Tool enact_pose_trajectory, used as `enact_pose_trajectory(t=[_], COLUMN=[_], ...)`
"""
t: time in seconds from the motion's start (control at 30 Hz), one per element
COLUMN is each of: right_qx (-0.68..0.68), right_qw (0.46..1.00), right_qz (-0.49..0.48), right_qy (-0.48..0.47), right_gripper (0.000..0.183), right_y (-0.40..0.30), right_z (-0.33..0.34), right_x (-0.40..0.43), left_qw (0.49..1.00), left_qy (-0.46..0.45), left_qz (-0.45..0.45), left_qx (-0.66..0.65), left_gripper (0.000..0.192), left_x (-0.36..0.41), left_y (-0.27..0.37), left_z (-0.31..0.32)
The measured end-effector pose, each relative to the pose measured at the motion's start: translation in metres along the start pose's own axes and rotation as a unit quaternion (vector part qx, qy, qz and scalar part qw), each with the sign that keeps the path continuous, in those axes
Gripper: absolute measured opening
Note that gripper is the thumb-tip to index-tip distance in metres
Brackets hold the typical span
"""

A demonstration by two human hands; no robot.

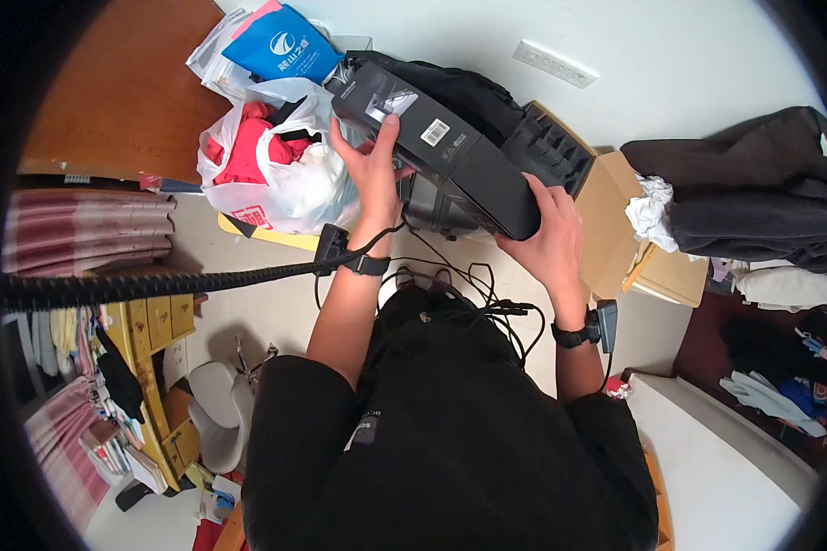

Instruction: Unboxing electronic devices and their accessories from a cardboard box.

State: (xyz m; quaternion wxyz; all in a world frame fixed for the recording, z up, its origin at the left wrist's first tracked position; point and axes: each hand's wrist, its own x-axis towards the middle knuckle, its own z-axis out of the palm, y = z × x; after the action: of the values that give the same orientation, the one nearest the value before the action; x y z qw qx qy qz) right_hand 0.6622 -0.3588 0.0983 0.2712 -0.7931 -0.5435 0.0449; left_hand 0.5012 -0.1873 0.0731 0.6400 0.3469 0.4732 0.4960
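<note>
A long black cardboard box (479, 165) with a product picture and a barcode label is held up in front of me, tilted down to the right. My left hand (372, 169) grips its left end, the thumb on the printed face. My right hand (551, 237) holds the lower right end, its fingers over the end edge. Behind the box lie a black fabric bag (455, 86) and an open brown carton (603, 220) with a black compartmented insert (558, 148). Left of my left hand stands a white plastic bag (324, 186) holding red cloth (248, 144).
Loose black cables (517, 310) hang by my waist, and a thick braided cable (179, 286) crosses at left. Dark folded clothes (751, 206) lie at right. A grey chair (217, 399) and a yellow wooden desk (141, 358) stand at lower left. A blue bag (282, 45) is at the top.
</note>
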Motion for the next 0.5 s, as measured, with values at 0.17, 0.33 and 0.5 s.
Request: enact_pose_trajectory(t=[0.17, 0.33, 0.5], right_qx=[0.03, 0.031, 0.019], right_qw=[0.999, 0.998, 0.998], right_qz=[0.028, 0.058, 0.065], right_qy=[-0.004, 0.002, 0.009], right_gripper=[0.079, 0.078, 0.079], right_y=[-0.016, -0.033, -0.048], right_z=[-0.005, -0.009, -0.013], right_x=[0.004, 0.003, 0.002], left_qw=[0.999, 0.996, 0.996], left_qy=[-0.026, -0.073, -0.069], left_qz=[0.014, 0.047, 0.049], left_qx=[0.016, -0.023, -0.034], left_gripper=[0.1, 0.103, 0.1], left_x=[0.014, 0.023, 0.026], left_y=[0.014, 0.027, 0.033], left_z=[-0.009, -0.014, -0.02])
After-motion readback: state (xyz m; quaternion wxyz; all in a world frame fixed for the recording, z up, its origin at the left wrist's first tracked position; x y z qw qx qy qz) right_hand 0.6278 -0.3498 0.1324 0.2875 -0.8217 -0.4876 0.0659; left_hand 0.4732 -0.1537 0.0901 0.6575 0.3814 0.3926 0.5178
